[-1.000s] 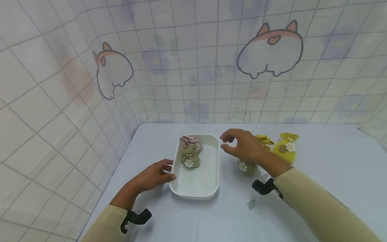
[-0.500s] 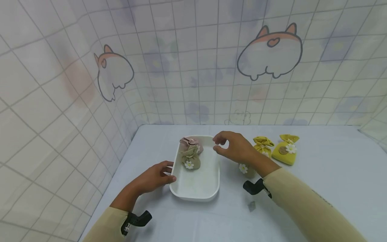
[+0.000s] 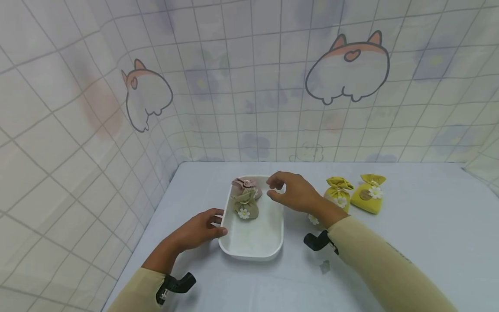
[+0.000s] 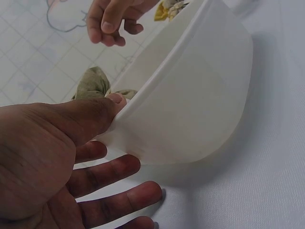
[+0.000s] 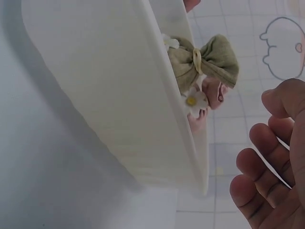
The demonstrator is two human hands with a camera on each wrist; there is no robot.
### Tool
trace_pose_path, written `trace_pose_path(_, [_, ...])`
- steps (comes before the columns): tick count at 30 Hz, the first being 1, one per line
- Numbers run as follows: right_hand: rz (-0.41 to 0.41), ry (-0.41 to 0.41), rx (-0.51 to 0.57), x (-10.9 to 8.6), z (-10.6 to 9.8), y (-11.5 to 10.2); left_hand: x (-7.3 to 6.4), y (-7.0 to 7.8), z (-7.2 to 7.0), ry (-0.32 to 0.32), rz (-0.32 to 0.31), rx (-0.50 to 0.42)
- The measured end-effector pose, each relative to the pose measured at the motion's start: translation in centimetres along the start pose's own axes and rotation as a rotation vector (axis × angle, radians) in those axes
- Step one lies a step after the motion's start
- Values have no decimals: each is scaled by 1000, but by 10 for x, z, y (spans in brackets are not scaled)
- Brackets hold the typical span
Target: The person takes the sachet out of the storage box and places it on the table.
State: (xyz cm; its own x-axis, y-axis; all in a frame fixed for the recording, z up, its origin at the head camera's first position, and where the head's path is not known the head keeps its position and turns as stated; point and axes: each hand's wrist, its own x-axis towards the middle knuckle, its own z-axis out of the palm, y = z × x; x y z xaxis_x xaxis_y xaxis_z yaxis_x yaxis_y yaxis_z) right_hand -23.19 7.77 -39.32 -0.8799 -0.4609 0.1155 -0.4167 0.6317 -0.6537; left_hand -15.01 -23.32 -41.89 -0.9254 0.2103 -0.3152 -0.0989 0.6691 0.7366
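Note:
My left hand point(image 3: 199, 229) holds the left side of a white tray point(image 3: 253, 242). In the left wrist view, its thumb lies over the rim and fingertips touch the outer wall. Inside the tray, an olive-green drawstring pouch point(image 3: 246, 209) with a white flower leans near a dusty-pink pouch point(image 3: 257, 187). My right hand point(image 3: 294, 190) hovers over the tray's right rim, fingers loosely curved, holding nothing. Its forearm mostly hides another pouch, whose white flower point(image 3: 313, 219) shows beside the sleeve.
Two yellow pouches, one nearer point(image 3: 338, 190) and one farther right point(image 3: 367, 198), sit on the white tabletop point(image 3: 425, 225). A small grey patch point(image 3: 325, 267) marks the cloth in front. A grid-patterned curtain point(image 3: 253, 86) rises behind and at the left.
My right hand has moved left, from beside the tray to above its right rim, uncovering more of the nearer yellow pouch. The left hand stays at the tray.

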Motion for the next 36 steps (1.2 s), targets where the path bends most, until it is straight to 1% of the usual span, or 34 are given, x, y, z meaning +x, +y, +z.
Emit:
trace_pose_path(6, [-5, -21, 8, 6, 4, -5, 2, -1, -2, -5, -2, -11])
trace_pose_path(8, [-7, -30, 13, 5, 6, -6, 1, -2, -1, -12, -3, -8])
trace_pose_path(13, [-28, -18, 18, 5, 9, -9, 0, -3, 0, 2, -4, 2])
trace_pose_path(17, [-24, -16, 7, 7, 11, -9, 1, -2, -1, -1, -4, -6])
trace_pose_path(20, [-36, -19, -3, 9, 13, -9, 2, -2, 0, 0, -2, -5])
trace_pose_path(24, [-51, -23, -1, 11, 16, -9, 3, -2, 0, 3, 1, -1])
trace_pose_path(30, [-51, -30, 9, 13, 20, -9, 2, -3, 0, 5, -5, -7])
trace_pose_path(36, [-47, -43, 9, 16, 25, -8, 2, -5, 0, 0, 10, -7])
